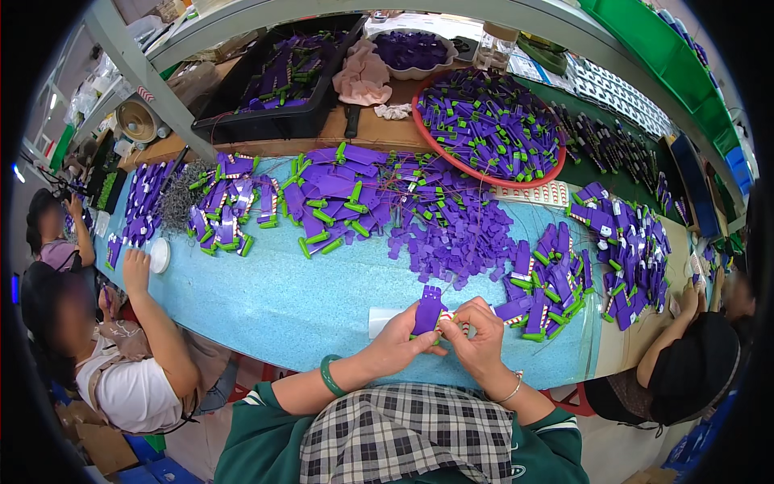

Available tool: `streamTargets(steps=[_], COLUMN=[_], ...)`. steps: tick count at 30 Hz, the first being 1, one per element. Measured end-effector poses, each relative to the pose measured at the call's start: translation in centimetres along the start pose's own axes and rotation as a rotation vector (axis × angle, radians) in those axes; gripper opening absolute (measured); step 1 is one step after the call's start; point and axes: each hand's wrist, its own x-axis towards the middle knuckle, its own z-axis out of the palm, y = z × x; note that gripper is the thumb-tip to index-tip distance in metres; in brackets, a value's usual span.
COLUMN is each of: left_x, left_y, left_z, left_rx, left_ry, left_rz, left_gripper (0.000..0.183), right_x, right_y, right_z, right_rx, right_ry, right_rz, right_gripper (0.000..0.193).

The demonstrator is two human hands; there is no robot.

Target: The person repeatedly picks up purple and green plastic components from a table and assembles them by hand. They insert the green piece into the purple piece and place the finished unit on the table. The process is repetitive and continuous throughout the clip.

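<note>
My left hand (398, 339) is closed around a flat purple plastic piece (427, 310) that stands up between thumb and fingers. At its lower end a red-and-white striped bit (447, 321) shows. My right hand (479, 342) pinches at that striped end, its thumb and fingertips together. What lies between the fingertips is too small to make out. Just beyond my hands is a heap of small purple plastic parts (459, 242). Close to my right hand lies a pile of purple-and-green pieces (548, 282) with striped edges and thin wires.
A red-rimmed basket (556, 171) of purple-and-green pieces stands at the back, beside a black tray (266, 125). More purple piles cover the blue tabletop (282, 298) left and right. A grey shelf frame (121, 56) rises at left. People sit at both sides (137, 379).
</note>
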Motion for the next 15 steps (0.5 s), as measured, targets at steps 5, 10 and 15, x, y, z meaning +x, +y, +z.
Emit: streamTargets(steps=[5,10,15], left_x=[-0.2,-0.1,0.5], left_y=[-0.7,0.9,-1.5], left_z=[-1.0,-0.3,0.2], left_rx=[0.134,-0.075,-0.619], left_ry=[-0.095,-0.131,-0.255], left_rz=[0.048,-0.063,-0.352], left_gripper=[0.037,0.031,0.037], right_x=[0.9,0.5,1.4], right_y=[-0.5,0.8,-0.7], right_z=[-0.7,-0.6,-0.2], right_rx=[-0.096,0.462,0.357], right_ry=[-0.101,-0.339,-0.422], right_rz=[-0.046,0.461,0.222], right_gripper=[0.022,0.047,0.043])
